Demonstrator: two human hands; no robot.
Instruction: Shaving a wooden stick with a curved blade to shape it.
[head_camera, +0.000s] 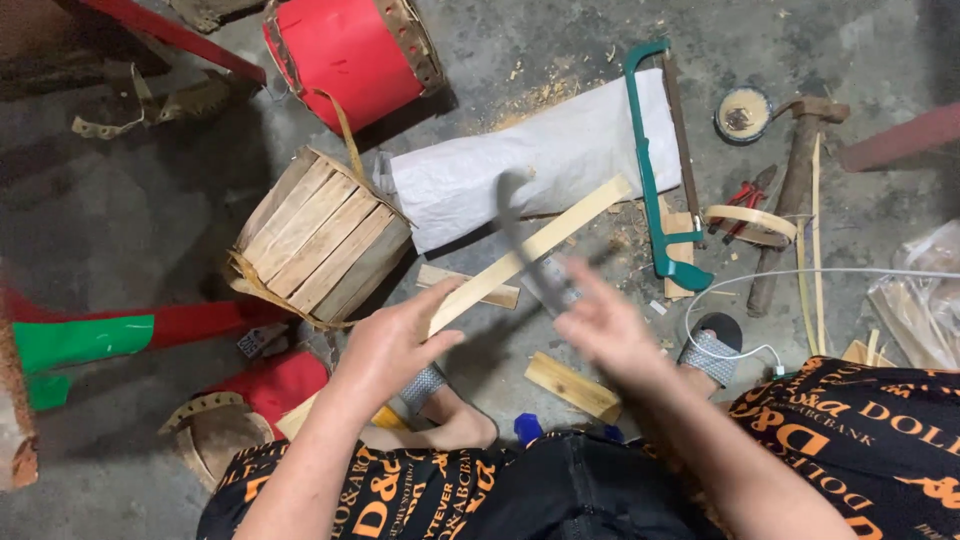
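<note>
Below head camera, over concrete floor (120, 230): my left hand (395, 340) pinches near end of wooden slat (530, 245), fingers wrapped round it. Slat's long axis runs from that grip up and right, far end over white sack (470, 180). My right hand (600, 320), motion-blurred, grips dark curved blade (515, 235), fingers closed; blade crosses slat mid-length, right of left hand.

Bare forearms, no sleeves seen, no rings or watch on left hand (392, 343) or right hand (607, 328). Black garment with orange lettering print (860, 430) over lap and knees. Grey woven-strap sandals (712, 352) with dark soles on both feet.
</note>
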